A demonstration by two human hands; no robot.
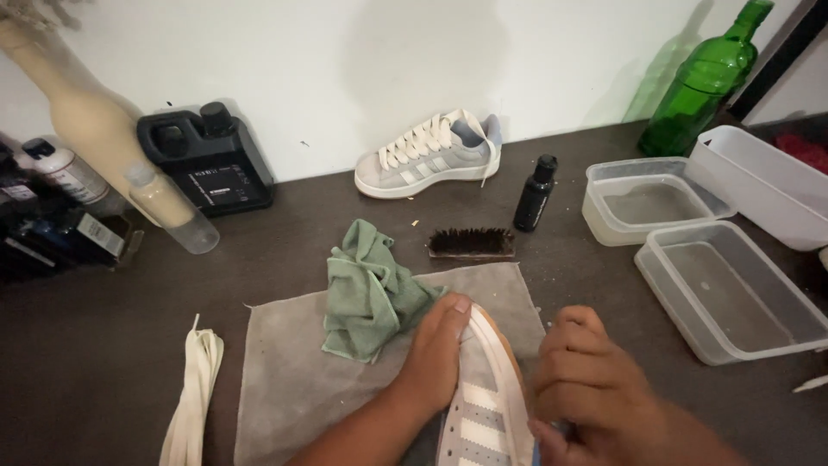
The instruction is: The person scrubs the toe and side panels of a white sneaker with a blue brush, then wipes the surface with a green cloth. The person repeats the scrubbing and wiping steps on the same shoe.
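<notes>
My left hand (435, 358) grips the toe of a grey sneaker (483, 406) with white stripes, which lies on a grey cloth mat (293, 371) at the bottom centre. To the right of the shoe, my right hand (586, 380) is curled, blurred, close against the shoe's side; what it holds is hidden. A crumpled green cloth (371, 289) lies on the mat just left of my left hand. The matching laced sneaker (431, 157) stands by the wall.
A dark bristle brush (472, 242) and a small black bottle (535, 193) sit behind the mat. Loose white laces (194, 397) lie at left. Clear plastic tubs (733, 289) stand at right, a green glass bottle (703, 82) behind them. A black jug (207, 160) stands at back left.
</notes>
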